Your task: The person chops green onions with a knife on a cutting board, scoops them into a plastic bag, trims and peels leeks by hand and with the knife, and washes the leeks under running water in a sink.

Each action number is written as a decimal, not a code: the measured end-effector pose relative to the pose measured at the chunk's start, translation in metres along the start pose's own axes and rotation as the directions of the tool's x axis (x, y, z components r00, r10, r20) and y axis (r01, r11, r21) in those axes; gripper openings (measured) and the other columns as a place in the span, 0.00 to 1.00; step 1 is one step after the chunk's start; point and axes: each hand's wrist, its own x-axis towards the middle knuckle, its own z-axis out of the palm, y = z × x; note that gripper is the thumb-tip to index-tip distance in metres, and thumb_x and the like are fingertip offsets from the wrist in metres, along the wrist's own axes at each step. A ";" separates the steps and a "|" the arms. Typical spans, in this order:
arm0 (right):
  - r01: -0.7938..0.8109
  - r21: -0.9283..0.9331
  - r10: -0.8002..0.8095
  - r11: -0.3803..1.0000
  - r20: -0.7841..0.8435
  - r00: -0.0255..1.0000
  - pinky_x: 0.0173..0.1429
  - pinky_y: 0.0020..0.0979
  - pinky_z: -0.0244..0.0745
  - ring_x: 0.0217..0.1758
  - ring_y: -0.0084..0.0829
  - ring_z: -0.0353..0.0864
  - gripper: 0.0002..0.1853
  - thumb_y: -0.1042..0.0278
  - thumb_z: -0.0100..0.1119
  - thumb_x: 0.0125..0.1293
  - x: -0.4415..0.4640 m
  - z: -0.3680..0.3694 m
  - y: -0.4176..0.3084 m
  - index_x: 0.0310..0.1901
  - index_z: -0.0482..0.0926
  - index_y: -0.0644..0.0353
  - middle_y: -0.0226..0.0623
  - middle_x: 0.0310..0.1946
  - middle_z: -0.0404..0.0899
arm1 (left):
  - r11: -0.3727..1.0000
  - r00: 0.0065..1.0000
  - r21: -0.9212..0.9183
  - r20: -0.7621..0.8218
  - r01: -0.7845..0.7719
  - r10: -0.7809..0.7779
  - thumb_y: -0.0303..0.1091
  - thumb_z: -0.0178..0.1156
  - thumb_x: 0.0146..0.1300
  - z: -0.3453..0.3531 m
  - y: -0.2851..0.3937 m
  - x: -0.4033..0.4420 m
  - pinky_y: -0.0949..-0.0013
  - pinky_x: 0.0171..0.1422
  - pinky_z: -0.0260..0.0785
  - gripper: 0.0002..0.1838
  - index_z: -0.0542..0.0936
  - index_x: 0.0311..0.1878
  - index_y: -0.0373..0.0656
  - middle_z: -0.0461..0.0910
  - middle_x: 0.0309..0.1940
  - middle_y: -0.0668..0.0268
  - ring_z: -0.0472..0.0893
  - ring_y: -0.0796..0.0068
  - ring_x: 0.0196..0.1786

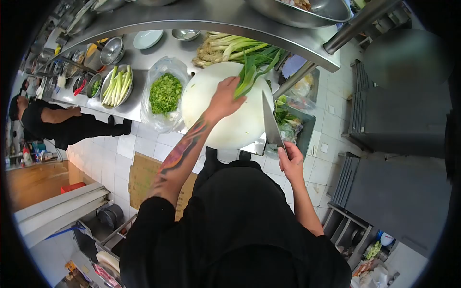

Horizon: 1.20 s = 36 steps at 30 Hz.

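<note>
My left hand [225,99] is closed around a bunch of green onion tops [248,77] at the far right part of a round white cutting board [206,120]. The leaves fan out past the board's edge. In my right hand [291,162] is the handle of a kitchen knife [270,120]. Its broad blade points away from me along the board's right edge, apart from the leaves. Behind the board lies a heap of whole green onions [211,48] with roots on. Left of the board, a clear plastic bag [154,117] holds chopped greens [165,93].
A bowl [106,102] of trimmed white stalks stands farther left, near smaller metal bowls. Overhead runs a steel shelf [192,19] with a post [295,80] at right. A bin [306,134] of leafy scraps sits below right. Another person [53,120] stands at left.
</note>
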 end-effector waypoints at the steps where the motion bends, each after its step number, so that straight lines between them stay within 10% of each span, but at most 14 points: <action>1: -0.029 0.049 0.032 0.998 -0.055 0.998 0.27 0.22 0.67 0.26 0.13 0.74 0.16 0.69 0.67 0.76 -0.006 0.001 -0.003 0.60 0.80 0.66 0.31 0.42 0.86 | 1.000 1.000 -0.010 0.005 -0.006 0.006 0.38 0.72 0.63 0.012 0.002 0.011 0.51 0.79 0.63 0.37 0.72 0.73 0.33 0.73 0.67 0.45 0.70 0.41 0.72; 13: -0.119 0.093 0.146 0.989 -0.381 0.913 0.19 0.23 0.59 0.17 0.13 0.67 0.17 0.69 0.66 0.76 -0.064 0.029 0.015 0.60 0.80 0.68 0.33 0.37 0.84 | 0.998 0.984 -0.035 0.164 -0.060 0.065 0.25 0.65 0.57 0.035 -0.004 0.007 0.52 0.76 0.66 0.36 0.74 0.72 0.36 0.70 0.69 0.50 0.69 0.43 0.69; 21: -0.090 0.068 0.110 0.994 -0.399 0.910 0.20 0.22 0.59 0.18 0.12 0.67 0.16 0.69 0.66 0.76 -0.065 0.037 0.009 0.60 0.80 0.67 0.32 0.37 0.84 | 0.968 0.973 -0.101 -0.008 -0.230 0.231 0.42 0.73 0.64 0.022 -0.045 0.040 0.53 0.73 0.69 0.30 0.80 0.64 0.35 0.80 0.61 0.48 0.76 0.45 0.66; 25: -0.050 0.062 0.071 0.997 -0.417 0.906 0.20 0.21 0.59 0.19 0.11 0.67 0.16 0.70 0.66 0.76 -0.064 0.039 0.002 0.61 0.80 0.66 0.30 0.37 0.84 | 0.997 0.975 0.046 -0.216 0.062 -0.050 0.47 0.71 0.66 0.024 -0.119 0.121 0.52 0.64 0.76 0.26 0.84 0.58 0.38 0.84 0.55 0.49 0.83 0.46 0.58; 28: -0.045 0.062 0.068 0.997 -0.431 0.900 0.21 0.21 0.60 0.20 0.11 0.67 0.16 0.70 0.66 0.76 -0.068 0.042 -0.006 0.60 0.80 0.66 0.29 0.37 0.83 | 0.924 0.957 0.261 -0.158 0.280 -0.245 0.49 0.69 0.65 0.020 -0.133 0.167 0.51 0.61 0.78 0.28 0.83 0.58 0.35 0.85 0.55 0.47 0.85 0.49 0.58; 30: -0.044 0.043 0.058 0.998 -0.443 0.895 0.21 0.21 0.61 0.20 0.12 0.68 0.16 0.70 0.66 0.76 -0.071 0.044 -0.003 0.60 0.80 0.67 0.29 0.37 0.83 | 0.795 0.819 0.405 0.167 0.451 -0.550 0.50 0.68 0.62 0.014 -0.132 0.187 0.49 0.61 0.79 0.27 0.86 0.54 0.35 0.87 0.55 0.46 0.86 0.48 0.58; 34: -0.081 0.070 0.104 0.994 -0.441 0.891 0.22 0.21 0.61 0.21 0.13 0.69 0.17 0.70 0.67 0.76 -0.079 0.043 -0.004 0.61 0.79 0.68 0.30 0.37 0.83 | 0.809 0.868 0.417 0.086 0.415 -0.489 0.50 0.67 0.61 0.015 -0.144 0.200 0.51 0.62 0.79 0.26 0.88 0.52 0.37 0.87 0.54 0.45 0.88 0.49 0.54; 36: -0.088 0.099 0.122 0.991 -0.426 0.896 0.22 0.21 0.61 0.21 0.13 0.69 0.17 0.70 0.67 0.75 -0.080 0.039 -0.001 0.60 0.80 0.68 0.30 0.37 0.83 | 0.834 0.821 0.142 0.150 0.533 -0.551 0.45 0.71 0.58 0.009 -0.156 0.207 0.57 0.52 0.83 0.19 0.86 0.43 0.39 0.90 0.41 0.56 0.91 0.59 0.43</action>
